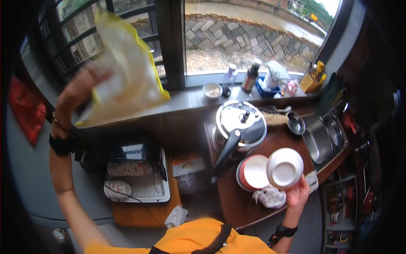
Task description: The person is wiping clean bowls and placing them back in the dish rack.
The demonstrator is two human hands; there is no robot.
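My left hand (87, 81) is raised at the upper left, blurred, and grips a translucent plastic bag (127, 66) with yellow edges. Something pale tan shows through the bag's lower part. In my right hand (298, 192) is a white bowl (285, 163), tilted so that its round base faces me. Just left of it, a white bowl with a red outside (253, 173) stands on the brown counter (233, 203); the held bowl overlaps its rim in view. A crumpled whitish cloth (271, 197) lies below the two bowls.
A pressure cooker (242, 123) stands behind the bowls, its black handle pointing towards me. Right of it are a metal ladle (296, 123) and a steel sink (318, 143). A dish rack (165, 190) is at left. The windowsill holds a dark bottle (250, 77) and a small bowl (212, 91).
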